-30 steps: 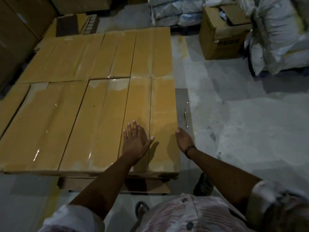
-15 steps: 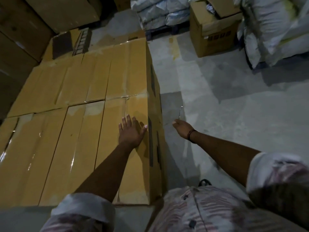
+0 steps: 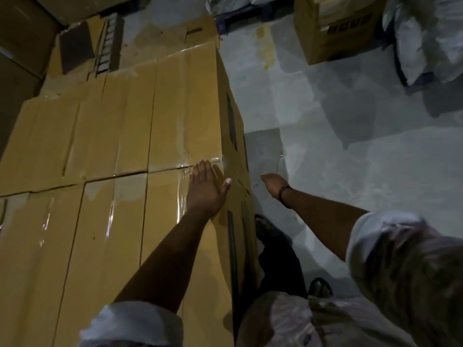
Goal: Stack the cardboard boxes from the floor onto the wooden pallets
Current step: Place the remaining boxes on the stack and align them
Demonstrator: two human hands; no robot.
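Tan cardboard boxes sealed with clear tape [image 3: 105,136] are lying stacked in two rows, filling the view from 6 round to 11 o'clock. The exact count cannot be told, since flap seams and box edges look alike. One brown open-topped cardboard carton with dark print [image 3: 333,33] is standing on the grey concrete floor [image 3: 363,151] at 1 o'clock, with white sacks [image 3: 433,38] piled just beside it at 2 o'clock.

Two hands are showing, each reaching out from a rolled white sleeve. The left hand [image 3: 206,190] is lying palm-down on the top of the nearest row's rightmost box, close to its right edge. Its fingers are straight and together, reaching the taped seam between the rows, and its thumb is spread toward 3 o'clock; it is pressing flat, not grasping. The right hand [image 3: 274,184], wearing one dark wristband [image 3: 285,193], is hanging in the air at 3 o'clock of the left hand, over the floor. It is apart from the boxes, relaxed and holding nothing.
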